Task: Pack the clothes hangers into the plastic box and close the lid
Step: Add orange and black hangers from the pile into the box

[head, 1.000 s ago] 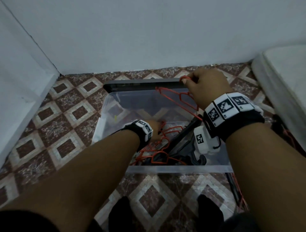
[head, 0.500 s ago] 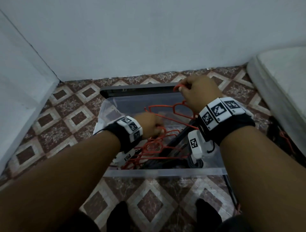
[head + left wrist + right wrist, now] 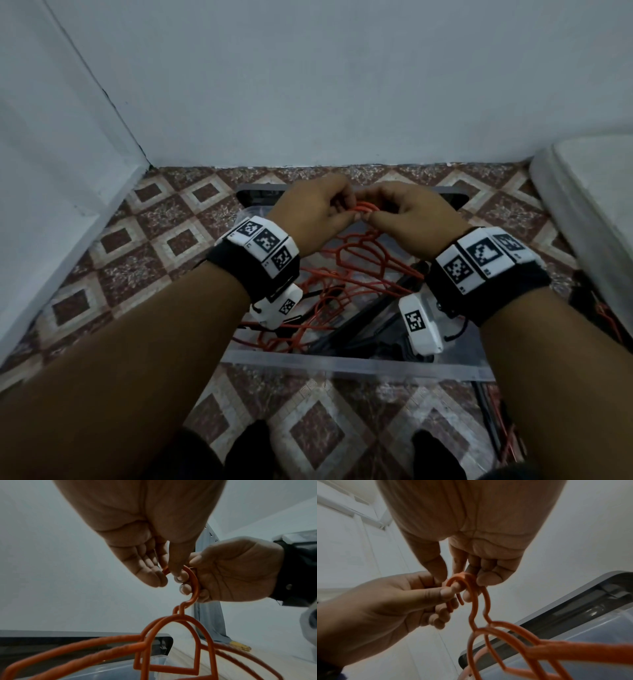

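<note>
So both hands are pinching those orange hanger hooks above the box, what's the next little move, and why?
Probably lower the two orange hangers into the clear plastic box. The left hand and right hand pinch their hooks together above the open box, where other orange and black hangers already lie, so the pair looks gathered and ready to set down. The dark lid stands behind, still off.

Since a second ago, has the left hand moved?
Yes. The left hand rose from low inside the plastic box toward its far rim, joining the right hand on the orange hanger hooks.

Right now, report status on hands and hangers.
Both hands, left hand and right hand, pinch orange hanger hooks above plastic box. Box open. Nothing obstructing.
</note>
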The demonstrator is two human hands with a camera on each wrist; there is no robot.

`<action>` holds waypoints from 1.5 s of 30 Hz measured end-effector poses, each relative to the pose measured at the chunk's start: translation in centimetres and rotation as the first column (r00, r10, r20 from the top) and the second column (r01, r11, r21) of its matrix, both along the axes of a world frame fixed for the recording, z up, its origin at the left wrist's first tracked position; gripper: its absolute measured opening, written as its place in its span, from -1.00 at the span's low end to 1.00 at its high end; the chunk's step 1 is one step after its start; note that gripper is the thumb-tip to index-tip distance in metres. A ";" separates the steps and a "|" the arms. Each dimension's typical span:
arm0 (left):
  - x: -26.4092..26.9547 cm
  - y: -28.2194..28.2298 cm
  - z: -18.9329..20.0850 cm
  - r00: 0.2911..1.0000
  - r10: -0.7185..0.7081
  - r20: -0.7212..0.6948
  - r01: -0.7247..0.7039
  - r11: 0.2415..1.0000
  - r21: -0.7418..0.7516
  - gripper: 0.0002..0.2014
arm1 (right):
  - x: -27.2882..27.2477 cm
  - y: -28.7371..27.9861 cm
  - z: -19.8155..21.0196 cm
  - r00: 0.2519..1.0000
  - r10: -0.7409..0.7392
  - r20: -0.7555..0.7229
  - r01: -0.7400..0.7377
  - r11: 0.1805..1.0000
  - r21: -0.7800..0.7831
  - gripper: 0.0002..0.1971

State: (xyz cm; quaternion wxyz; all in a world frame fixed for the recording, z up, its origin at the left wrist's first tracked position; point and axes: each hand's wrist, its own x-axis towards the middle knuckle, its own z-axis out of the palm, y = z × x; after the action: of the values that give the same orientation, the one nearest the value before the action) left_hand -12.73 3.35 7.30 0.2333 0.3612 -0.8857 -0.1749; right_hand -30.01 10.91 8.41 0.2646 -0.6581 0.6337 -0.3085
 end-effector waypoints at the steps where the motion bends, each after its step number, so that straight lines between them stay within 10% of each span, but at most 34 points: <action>1: 0.0 -0.1 0.0 0.999 0.016 -0.044 -0.015 1.000 0.012 -0.84 | 0.2 -0.1 -0.1 1.000 0.000 0.017 0.000 1.000 -0.016 -0.71; 5: 0.9 -1.9 -1.0 0.986 0.110 -0.121 -0.085 0.976 0.199 -0.84 | 0.2 -0.8 -0.6 0.990 -0.140 -0.003 0.140 0.989 -0.044 -0.72; 10: 3.0 -6.7 -6.6 0.895 0.258 0.364 -0.343 0.919 0.194 -0.71 | -1.2 -1.0 -1.4 0.972 -0.236 -0.005 0.235 0.971 -0.029 -0.81; 19: 0.4 -9.9 -20.9 0.469 -0.076 0.880 -0.270 0.936 0.225 -0.52 | -2.9 -2.0 -3.2 0.937 -0.341 0.071 0.343 0.939 -0.016 -0.86; 24: -1.2 -9.7 -24.0 0.395 -0.146 0.907 -0.272 0.924 0.267 -0.48 | -3.2 -2.4 -3.5 0.940 -0.337 0.052 0.339 0.941 -0.020 -0.89; 32: -1.6 -8.5 -18.9 0.778 -0.021 0.628 -0.185 0.947 0.261 -0.73 | -3.1 -2.5 -2.9 0.923 -0.385 -0.023 0.383 0.922 -0.064 -0.85; 45: 2.0 -2.4 -3.7 0.965 0.170 0.201 -0.178 0.984 0.026 -0.81 | -2.7 -0.5 -0.4 0.898 -0.439 -0.011 0.429 0.883 -0.191 -0.81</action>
State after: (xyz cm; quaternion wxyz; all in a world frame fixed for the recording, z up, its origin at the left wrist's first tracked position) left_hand -10.76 0.96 3.63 0.1503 0.4583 -0.8653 -0.1364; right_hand -32.73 10.45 7.98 0.1099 -0.5293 0.7406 -0.3991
